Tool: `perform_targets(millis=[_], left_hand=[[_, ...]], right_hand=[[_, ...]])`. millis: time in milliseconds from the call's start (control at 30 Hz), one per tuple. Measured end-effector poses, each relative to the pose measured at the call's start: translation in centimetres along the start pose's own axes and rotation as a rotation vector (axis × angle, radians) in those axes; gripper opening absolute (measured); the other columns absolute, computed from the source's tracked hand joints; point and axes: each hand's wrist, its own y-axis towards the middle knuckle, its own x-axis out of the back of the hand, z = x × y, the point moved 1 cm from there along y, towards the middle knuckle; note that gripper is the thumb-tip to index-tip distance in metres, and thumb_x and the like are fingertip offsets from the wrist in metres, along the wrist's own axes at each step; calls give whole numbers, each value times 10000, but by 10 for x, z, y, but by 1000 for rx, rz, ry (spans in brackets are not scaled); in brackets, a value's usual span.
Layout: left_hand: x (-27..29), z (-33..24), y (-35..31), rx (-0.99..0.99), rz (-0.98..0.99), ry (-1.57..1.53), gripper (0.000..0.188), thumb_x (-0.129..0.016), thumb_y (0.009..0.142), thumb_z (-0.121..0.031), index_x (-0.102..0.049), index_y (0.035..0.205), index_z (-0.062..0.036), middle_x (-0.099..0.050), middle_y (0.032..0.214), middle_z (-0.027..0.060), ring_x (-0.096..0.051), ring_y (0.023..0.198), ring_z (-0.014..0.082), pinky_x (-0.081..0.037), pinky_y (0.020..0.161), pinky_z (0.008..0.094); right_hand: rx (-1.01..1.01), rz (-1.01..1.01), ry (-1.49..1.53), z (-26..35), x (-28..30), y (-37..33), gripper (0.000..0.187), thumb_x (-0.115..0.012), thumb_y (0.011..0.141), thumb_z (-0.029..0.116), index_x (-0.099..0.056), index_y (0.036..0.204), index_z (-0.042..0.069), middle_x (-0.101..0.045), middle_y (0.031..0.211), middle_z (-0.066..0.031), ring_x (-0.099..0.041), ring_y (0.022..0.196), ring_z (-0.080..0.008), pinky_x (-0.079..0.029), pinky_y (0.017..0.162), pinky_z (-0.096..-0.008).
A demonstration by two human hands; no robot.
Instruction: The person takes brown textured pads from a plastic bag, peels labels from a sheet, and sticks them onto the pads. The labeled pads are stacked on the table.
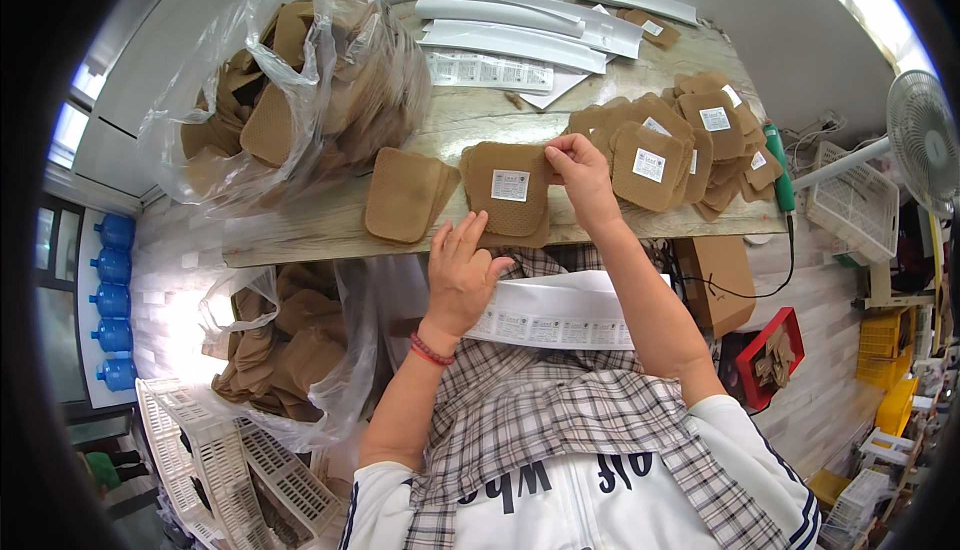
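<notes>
A brown textured pad [505,208] with rounded corners and a white label [510,185] lies on a small stack near the table's front edge. My right hand [585,182] pinches its upper right corner between thumb and fingers. At its lower left, my left hand [462,275] has its fingers stretched out and apart, the tips by the pad's edge. Just left is another small stack of plain brown pads [398,198]. Several labelled pads [652,162] overlap in a heap to the right. A white strip of printed labels [560,312] rests across my lap.
A clear plastic bag [345,80] full of brown pads stands at the table's left, another bag [300,350] below. Label sheets [510,35] lie at the back. A green-handled tool [778,165] with a cord sits at the right edge, near a fan [920,130].
</notes>
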Motion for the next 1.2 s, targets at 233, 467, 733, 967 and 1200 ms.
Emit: perform_targets(millis=[233,467,733,967,1200], left_hand=[[5,-2,-7,-20,-51,-6,312,-712,847,-277,-596,721,-16,-641,1141,155,-581,1073,321,-436,928,448],[6,3,-31,150,28,-126,342,-709,864,-260,-527,673,-41,-549,738,99,-547,678,304,-442,603,409],[12,11,-61,219,15,-131,362,-718,866,-203,-488,639,-40,-495,628,117,-515,558,318,-405,512,407],[45,26,-65,469,268,-64,261,-672,883,-203,-548,731,-29,-582,730,137,-576,744,343,-444,679,437],[70,5,-40,522,368,-157,117,-657,868,-155,-672,890,-41,-676,883,99,-602,877,319,-473,789,409]], right_hand=[[28,-1,-19,22,8,-6,83,-634,950,120,-635,988,47,-612,809,6,-551,697,-74,-483,596,-245],[188,-87,-191,57,73,6,78,-643,942,88,-652,992,28,-623,827,17,-543,716,-45,-452,609,-197],[249,-206,-211,66,127,15,86,-650,938,76,-661,992,10,-632,835,11,-551,737,-47,-458,643,-202],[120,-28,-25,67,104,-1,80,-641,956,112,-651,992,42,-652,834,12,-586,717,-53,-478,623,-209],[112,65,-36,71,76,-12,89,-634,965,130,-652,1008,55,-639,850,35,-550,729,-36,-431,627,-203]])
